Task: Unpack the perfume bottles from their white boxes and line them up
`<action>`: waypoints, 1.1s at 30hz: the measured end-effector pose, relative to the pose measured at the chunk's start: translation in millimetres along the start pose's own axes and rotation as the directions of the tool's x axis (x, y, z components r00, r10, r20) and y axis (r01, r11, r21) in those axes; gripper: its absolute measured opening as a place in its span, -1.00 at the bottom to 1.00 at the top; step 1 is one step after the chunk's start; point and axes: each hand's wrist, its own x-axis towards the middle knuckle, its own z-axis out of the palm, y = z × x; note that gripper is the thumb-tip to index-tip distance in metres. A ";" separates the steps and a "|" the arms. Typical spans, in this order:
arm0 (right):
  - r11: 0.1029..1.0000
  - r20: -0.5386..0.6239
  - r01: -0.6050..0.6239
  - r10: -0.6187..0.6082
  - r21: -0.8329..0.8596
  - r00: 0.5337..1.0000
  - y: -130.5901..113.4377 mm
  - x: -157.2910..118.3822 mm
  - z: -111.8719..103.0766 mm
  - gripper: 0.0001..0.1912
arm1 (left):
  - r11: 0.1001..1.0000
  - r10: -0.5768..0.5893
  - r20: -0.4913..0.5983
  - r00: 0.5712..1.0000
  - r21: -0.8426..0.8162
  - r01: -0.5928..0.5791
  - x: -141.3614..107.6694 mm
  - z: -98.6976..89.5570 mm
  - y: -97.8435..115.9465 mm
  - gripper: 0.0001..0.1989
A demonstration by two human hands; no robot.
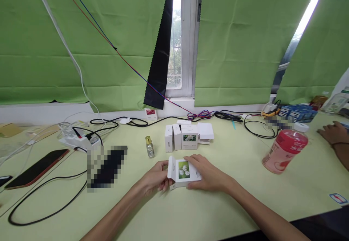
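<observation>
A small white carton (183,170) with a picture of white flowers lies on its side between my hands, its end flap raised at the left. My right hand (208,173) grips the carton's right end, thumb at the near side and fingers over the far side. At the flap end, my left hand (158,175) has its fingers curled against the carton's opening. Just beyond stands a small glass bottle (149,148) with a gold cap. Several similar white cartons (189,137) stand in a group behind, one with its flaps open at the right.
A pink drink bottle (285,150) stands at the right, near another person's hand (335,137). At the left are a phone (38,168), a power strip (79,139) and looping black cables (49,179). Coiled wires (226,116) lie along the wall.
</observation>
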 end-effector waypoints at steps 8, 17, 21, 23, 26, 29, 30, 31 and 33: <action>0.999 0.036 -0.036 0.036 0.014 0.999 7.9 -1.1 -5.9 0.01 | 0.886 0.365 0.065 0.929 0.283 -0.368 -1.0 1.7 1.0 -0.77; 0.998 0.024 -0.062 0.062 -0.018 0.998 6.0 0.1 -3.5 0.02 | 0.831 0.453 -0.023 0.891 0.374 -0.412 3.2 23.4 -7.9 -0.88; 0.997 0.039 -0.066 0.067 -0.030 0.997 11.0 -1.0 -6.9 0.00 | 0.811 0.482 0.011 0.876 0.374 -0.450 1.8 11.9 -7.8 -0.88; 0.997 0.050 -0.074 0.075 -0.021 0.996 12.9 -2.1 -10.3 -0.01 | 0.799 0.459 -0.007 0.888 0.440 -0.410 -3.5 -4.2 -6.5 -0.89; 0.997 0.061 -0.079 0.079 -0.005 0.995 14.4 -3.4 -14.2 -0.03 | 0.828 0.391 -0.047 0.919 0.455 -0.329 -16.5 -34.6 -5.6 -0.73; 0.997 0.063 -0.078 0.077 -0.001 0.995 14.6 -3.6 -15.1 -0.03 | 0.854 0.309 0.004 0.951 0.438 -0.280 -31.6 -62.7 -5.8 -0.63; 0.997 0.062 -0.078 0.078 0.000 0.995 14.7 -3.5 -14.9 -0.03 | 0.871 0.268 0.013 0.963 0.423 -0.249 -36.4 -70.4 -5.7 -0.60; 0.997 0.061 -0.080 0.080 0.001 0.995 14.7 -3.3 -14.6 -0.02 | 0.885 0.236 0.011 0.972 0.411 -0.220 -40.7 -77.3 -5.2 -0.58; 0.996 0.062 -0.087 0.087 0.003 0.994 14.7 -3.1 -14.2 -0.01 | 0.901 0.215 -0.010 0.976 0.389 -0.195 -47.7 -88.6 -2.9 -0.55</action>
